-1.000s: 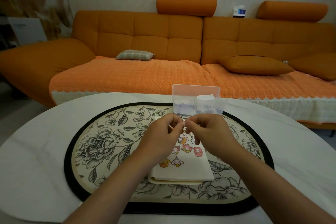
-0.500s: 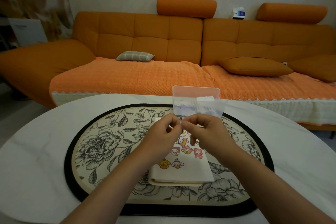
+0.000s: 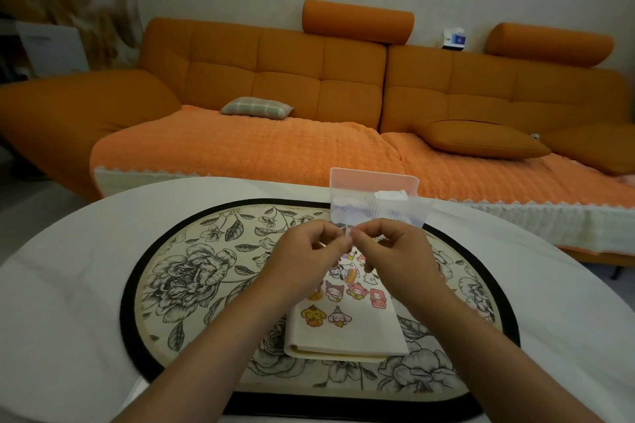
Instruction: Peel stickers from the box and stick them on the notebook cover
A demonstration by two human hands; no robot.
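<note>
A cream notebook (image 3: pixel 360 330) lies on the floral placemat (image 3: pixel 192 285), its cover carrying several cartoon stickers (image 3: pixel 347 292). Above its far end my left hand (image 3: pixel 305 261) and my right hand (image 3: pixel 395 257) meet fingertip to fingertip, both pinching one small pale sticker piece (image 3: pixel 349 236) between them. The piece is mostly hidden by my fingers. Just behind my hands stands the clear plastic box (image 3: pixel 374 197), open, with white sticker sheets inside.
The placemat sits on a white oval table (image 3: pixel 68 302). Beyond the table's far edge runs an orange sofa (image 3: pixel 261 144) with cushions. A white board (image 3: pixel 51 48) leans at the far left.
My hands stayed together over the notebook, still pinching the small piece; they have risen slightly, uncovering more of the stickers on the cover.
</note>
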